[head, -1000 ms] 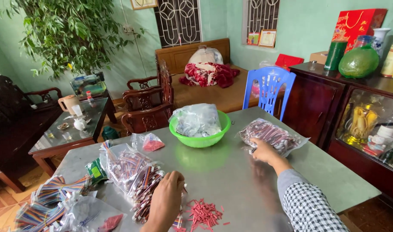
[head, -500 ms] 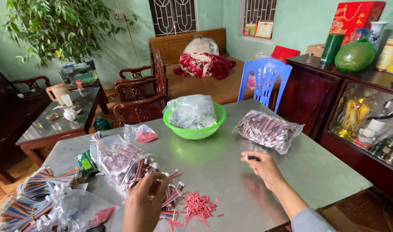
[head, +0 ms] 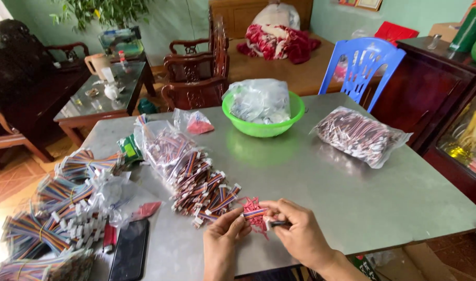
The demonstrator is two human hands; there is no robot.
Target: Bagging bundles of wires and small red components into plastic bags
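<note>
A: Okay, near edge first. Hands?

B: Two. Left hand and right hand, both pinching one short striped cable piece between fingertips, just above the small red pile on the metal table. Right also grips a thin dark tool; too small to identify.

A: Left of that pile?

B: One black phone, one red lighter, several bundled ribbon-cable stacks, cut off by the frame edge; count unclear.

A: Behind the pile?

B: One open clear bag spilling striped cables. Farther back, one small bag of red bits, one green bowl holding crumpled plastic bags, count hidden. Right of the bowl, one sealed bag of cables.

A: Past the table?

B: One blue plastic chair, two wooden chairs.
</note>
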